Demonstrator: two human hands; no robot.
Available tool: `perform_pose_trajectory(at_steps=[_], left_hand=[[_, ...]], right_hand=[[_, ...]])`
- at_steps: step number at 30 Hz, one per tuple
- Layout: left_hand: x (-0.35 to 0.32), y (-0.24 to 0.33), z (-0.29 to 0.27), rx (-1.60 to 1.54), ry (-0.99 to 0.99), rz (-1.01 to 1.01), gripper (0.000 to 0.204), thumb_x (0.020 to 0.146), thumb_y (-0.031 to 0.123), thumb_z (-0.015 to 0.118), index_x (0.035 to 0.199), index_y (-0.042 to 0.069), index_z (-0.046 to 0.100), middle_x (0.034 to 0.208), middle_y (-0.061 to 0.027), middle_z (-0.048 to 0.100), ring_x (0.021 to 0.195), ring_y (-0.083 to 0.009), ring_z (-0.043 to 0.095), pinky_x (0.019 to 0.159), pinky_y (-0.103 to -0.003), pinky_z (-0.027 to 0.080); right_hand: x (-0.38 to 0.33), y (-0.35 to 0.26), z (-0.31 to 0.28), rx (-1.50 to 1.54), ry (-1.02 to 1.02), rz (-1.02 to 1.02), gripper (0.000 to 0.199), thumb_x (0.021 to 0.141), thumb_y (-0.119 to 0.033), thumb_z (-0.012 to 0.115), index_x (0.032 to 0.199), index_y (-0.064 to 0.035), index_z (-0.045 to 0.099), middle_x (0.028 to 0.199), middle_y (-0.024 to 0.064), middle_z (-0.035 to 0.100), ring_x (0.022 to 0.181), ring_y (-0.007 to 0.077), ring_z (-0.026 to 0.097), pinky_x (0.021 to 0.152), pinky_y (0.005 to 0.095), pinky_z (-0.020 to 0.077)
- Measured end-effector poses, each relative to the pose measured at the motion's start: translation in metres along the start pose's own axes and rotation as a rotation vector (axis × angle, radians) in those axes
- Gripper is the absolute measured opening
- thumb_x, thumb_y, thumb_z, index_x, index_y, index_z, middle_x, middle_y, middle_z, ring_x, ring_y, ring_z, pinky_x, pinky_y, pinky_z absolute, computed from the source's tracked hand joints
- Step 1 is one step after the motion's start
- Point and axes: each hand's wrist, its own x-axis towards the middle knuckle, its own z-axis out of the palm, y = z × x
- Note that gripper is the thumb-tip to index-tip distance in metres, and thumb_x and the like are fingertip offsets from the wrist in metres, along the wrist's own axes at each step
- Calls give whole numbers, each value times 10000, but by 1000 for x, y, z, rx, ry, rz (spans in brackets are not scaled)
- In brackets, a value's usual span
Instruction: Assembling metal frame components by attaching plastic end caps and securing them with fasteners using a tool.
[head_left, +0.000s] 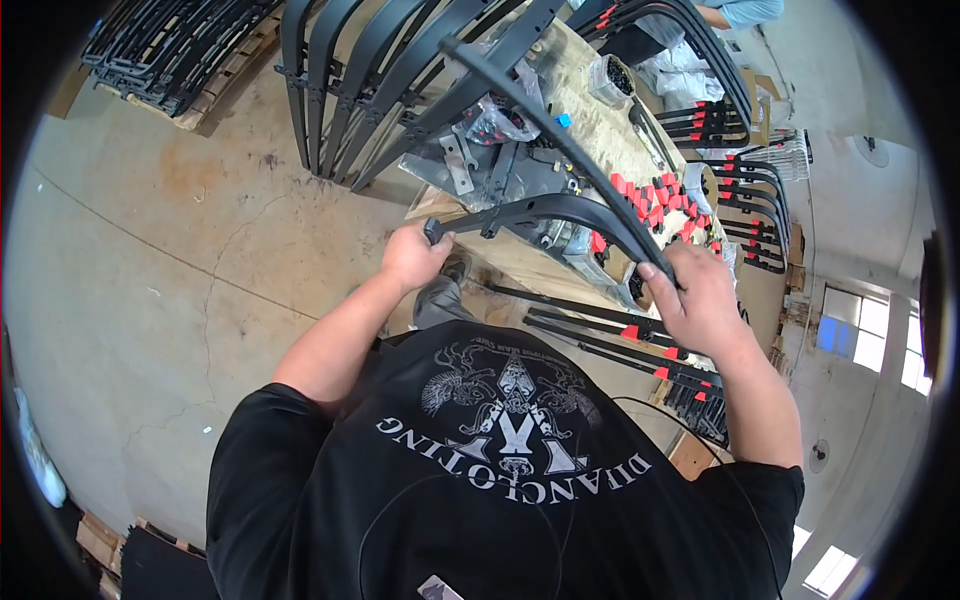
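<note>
A black bent metal frame spans the space in front of me, its long straight arm slanting up and away to the left over a wooden worktable. My left hand is closed round the frame's near left end. At the bend on the right, my right hand grips the bar, thumb on top. Red plastic pieces lie scattered on the table beyond that hand. A clear plastic bag and a silver metal plate lie farther left on a dark sheet.
Several similar curved frames lean along the table's far left side. A tub of small black parts stands at the back. Black bars with red pieces lie below the right. Stacked frames fill a pallet; another person's sleeve shows.
</note>
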Motion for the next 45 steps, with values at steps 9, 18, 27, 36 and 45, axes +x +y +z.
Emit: perform_pose_trajectory(at_steps=[9,18,27,36,45], left_hand=[[-13,30,8,-118,-151,266,490,877,294,703,1330,123,627,1041,-216,700,979,-387,676,858,-419,532],[-19,26,10,-104,-67,312,432,884,283,686,1269,88,663,1034,-166,705,980,-359,673,876,-409,536],[-20,24,8,-170,-75,245,386,877,258,697,1222,87,688,969,-152,711,923,-339,689,852,-389,541],[-24,21,-1,-177,-109,276,334,865,248,705,1143,64,713,1083,-184,717,1007,-363,686,891,-396,537],[-14,17,-16,-457,106,106,220,899,201,730,999,7,701,810,-42,696,749,-113,628,729,-300,524]], right_hand=[[-19,34,37,4,160,105,256,917,-213,674,807,8,607,728,177,568,673,386,585,605,463,460],[-31,39,58,193,175,117,252,980,-197,600,848,14,562,741,187,526,676,375,537,627,430,431],[-22,24,9,448,69,76,112,926,-88,590,978,11,588,810,132,527,786,287,539,746,386,446],[-18,34,-1,277,-69,94,129,944,-84,575,1028,14,570,830,175,584,765,356,591,705,423,470],[-34,-7,5,622,-208,234,116,979,-87,564,1071,-24,596,684,52,542,611,134,515,589,312,443]])
